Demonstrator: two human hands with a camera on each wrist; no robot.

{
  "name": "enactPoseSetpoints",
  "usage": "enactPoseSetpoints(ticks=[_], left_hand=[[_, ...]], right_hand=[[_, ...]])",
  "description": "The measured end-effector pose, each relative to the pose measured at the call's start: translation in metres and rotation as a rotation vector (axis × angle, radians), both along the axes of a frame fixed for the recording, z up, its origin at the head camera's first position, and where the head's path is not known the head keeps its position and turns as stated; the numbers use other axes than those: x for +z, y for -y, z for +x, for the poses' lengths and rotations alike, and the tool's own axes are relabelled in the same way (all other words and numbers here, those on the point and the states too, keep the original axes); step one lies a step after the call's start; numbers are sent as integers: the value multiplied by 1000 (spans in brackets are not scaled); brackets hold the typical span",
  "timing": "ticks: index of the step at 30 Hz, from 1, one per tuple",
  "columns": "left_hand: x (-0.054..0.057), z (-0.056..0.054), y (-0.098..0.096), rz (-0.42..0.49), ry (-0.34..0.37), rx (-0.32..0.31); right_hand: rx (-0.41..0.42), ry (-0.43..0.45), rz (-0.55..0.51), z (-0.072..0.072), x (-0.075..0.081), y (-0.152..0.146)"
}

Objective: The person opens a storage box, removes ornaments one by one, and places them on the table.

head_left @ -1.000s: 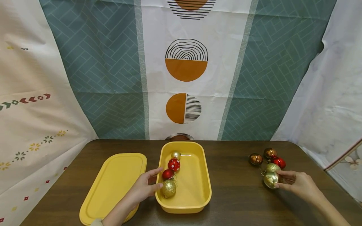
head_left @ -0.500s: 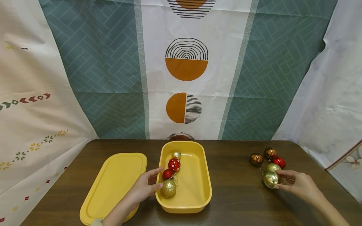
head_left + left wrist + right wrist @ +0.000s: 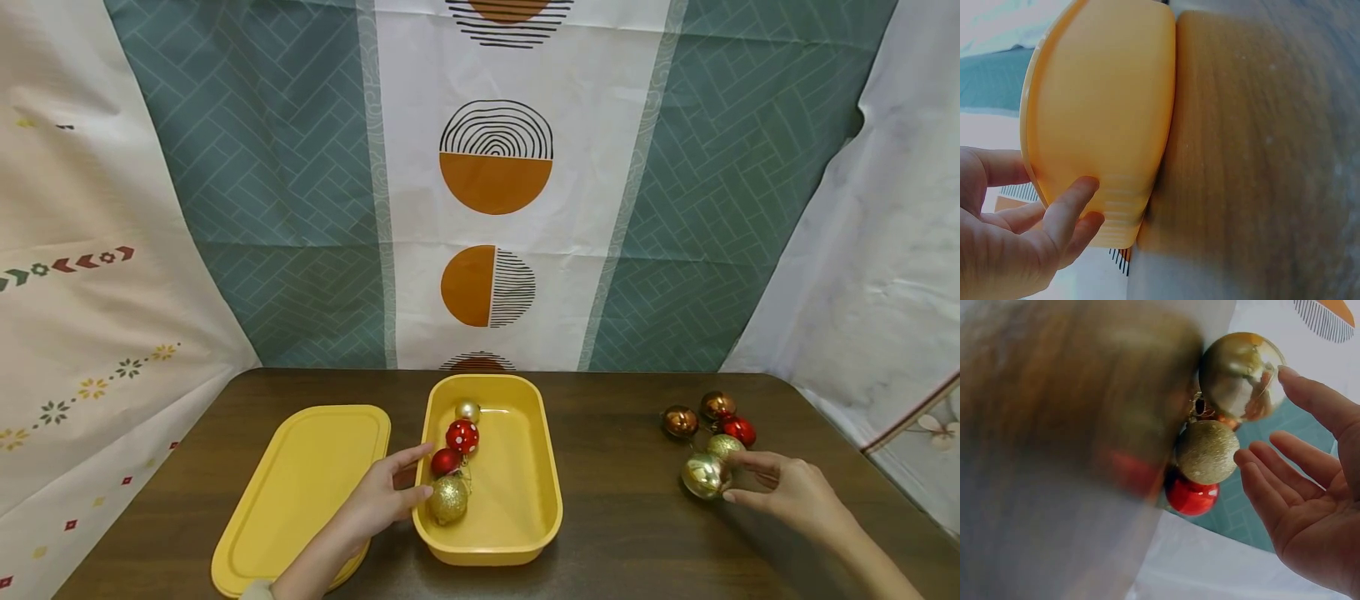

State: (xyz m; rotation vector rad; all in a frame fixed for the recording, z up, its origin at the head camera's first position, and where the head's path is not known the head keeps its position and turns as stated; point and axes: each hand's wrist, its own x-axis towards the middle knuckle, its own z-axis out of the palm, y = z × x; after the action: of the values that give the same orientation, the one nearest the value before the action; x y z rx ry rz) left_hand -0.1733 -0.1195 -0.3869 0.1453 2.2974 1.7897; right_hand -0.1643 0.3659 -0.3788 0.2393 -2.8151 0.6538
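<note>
My left hand (image 3: 382, 497) holds the left wall of a yellow box (image 3: 550, 492); in the left wrist view, fingers lie on the outer side and the thumb is at the rim. Inside along that wall lie a glittery gold bauble (image 3: 448, 500), a red one (image 3: 446, 462), a white-dotted red one (image 3: 462, 437) and a small gold one (image 3: 467, 411). My right hand (image 3: 797, 496) has its fingers spread behind a shiny gold bauble (image 3: 703, 476) on the table. In the right wrist view, the thumb tip overlaps this bauble's edge, and the fingertips are by a glittery gold bauble (image 3: 1208, 452).
Behind the right hand's baubles lie a red bauble (image 3: 739, 431) and two brown ones, one nearer (image 3: 680, 422) and one farther (image 3: 717, 405). A yellow lid (image 3: 307, 492) lies left of the box, partly under the left forearm. A patterned curtain (image 3: 300, 208) hangs behind the table (image 3: 615, 533).
The shiny gold bauble has moved left, away from the right hand's fingers, which have shifted slightly left too. My left hand and the box have stayed in place.
</note>
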Motion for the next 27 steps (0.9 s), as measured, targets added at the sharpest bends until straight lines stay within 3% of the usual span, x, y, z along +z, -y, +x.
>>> enactPoseSetpoints(ticks=[6,11,17,27], left_hand=[[0,0,0,11,-5,-6],[0,0,0,9,-5,-2],[1,0,0,1,-3,-1],[1,0,1,11,-15,-16]], right_hand=[[20,-104,-3,-1,9,15],[71,-132,-30,-4,21,43],[208,-170,-98,-11,30,87],[443,-41,-216,-28,34,156]])
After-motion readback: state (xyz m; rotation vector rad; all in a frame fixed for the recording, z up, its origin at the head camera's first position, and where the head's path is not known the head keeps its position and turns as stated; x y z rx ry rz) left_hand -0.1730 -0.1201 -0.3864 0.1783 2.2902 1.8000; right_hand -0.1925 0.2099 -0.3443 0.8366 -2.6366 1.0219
